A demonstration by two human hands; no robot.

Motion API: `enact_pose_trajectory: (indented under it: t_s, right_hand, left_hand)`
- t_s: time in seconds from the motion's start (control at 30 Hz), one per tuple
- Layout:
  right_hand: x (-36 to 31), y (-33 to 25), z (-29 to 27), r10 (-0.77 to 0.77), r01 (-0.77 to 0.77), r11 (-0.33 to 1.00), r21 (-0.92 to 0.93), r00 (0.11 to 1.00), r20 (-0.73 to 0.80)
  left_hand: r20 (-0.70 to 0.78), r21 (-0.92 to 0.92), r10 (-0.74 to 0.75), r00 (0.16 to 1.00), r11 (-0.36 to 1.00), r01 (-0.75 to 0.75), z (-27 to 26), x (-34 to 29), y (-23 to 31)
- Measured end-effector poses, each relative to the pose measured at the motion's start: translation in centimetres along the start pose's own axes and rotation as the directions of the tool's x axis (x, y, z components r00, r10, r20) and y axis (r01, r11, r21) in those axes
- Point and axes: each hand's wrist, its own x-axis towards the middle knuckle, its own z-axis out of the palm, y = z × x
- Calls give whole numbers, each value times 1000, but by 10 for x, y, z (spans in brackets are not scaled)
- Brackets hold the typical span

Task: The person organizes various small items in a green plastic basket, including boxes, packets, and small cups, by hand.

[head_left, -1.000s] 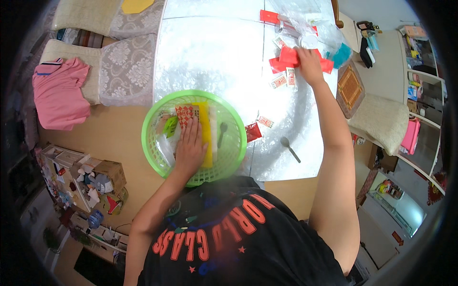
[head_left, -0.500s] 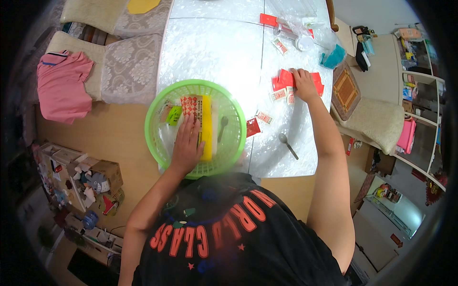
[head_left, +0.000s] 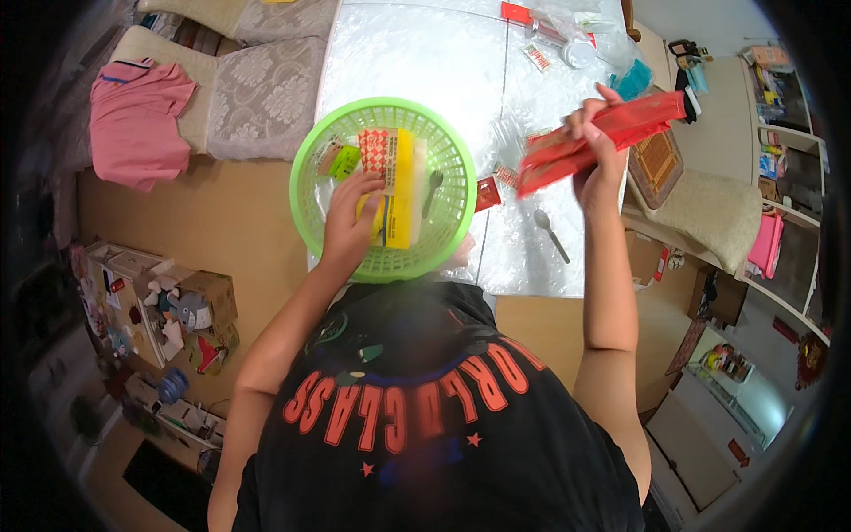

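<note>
My right hand (head_left: 601, 155) grips a few flat red envelopes (head_left: 638, 115), fanned and tilted above the table's right side. My left hand (head_left: 353, 213) reaches into a light green plastic basket (head_left: 461, 146). Its fingers are slightly bent and apart, resting at the left edge of a yellow, white and red-checked package (head_left: 405, 182). Also in the basket lie a bright green packet (head_left: 345, 162) and a dark grey fork-like utensil (head_left: 433, 191). On the table, right of the basket, are a small dark red sachet (head_left: 487, 193) and a grey spoon (head_left: 551, 235).
The table (head_left: 399, 53) has a shiny clear cover. At its far right lie a clear jar with a white lid (head_left: 580, 53), a red packet (head_left: 515, 12), a white-and-red sachet (head_left: 536, 58) and a teal item (head_left: 632, 82). Chairs stand at both sides; a pink shirt (head_left: 137, 124) hangs on the left one.
My right hand has lifted the red envelopes off the table and turned them. In the basket, my left hand's fingers have shifted from lying over the package to its left edge.
</note>
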Motion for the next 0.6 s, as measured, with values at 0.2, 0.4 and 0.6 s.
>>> enact_pose_trajectory:
  t_s: [0.2,0.4,0.6]
  right_hand:
    - [-71,40,89,486,-488,738,466,864,133]
    - [-86,72,100,619,-590,741,322,785,14]
    - [-90,90,109,579,-557,749,358,814,54]
  left_hand:
    - [422,-516,32,906,830,211,12,8,49]
    - [626,-421,-95,774,794,438,4,-9,39]
    - [469,-720,-65,881,549,424,7,-28,36]
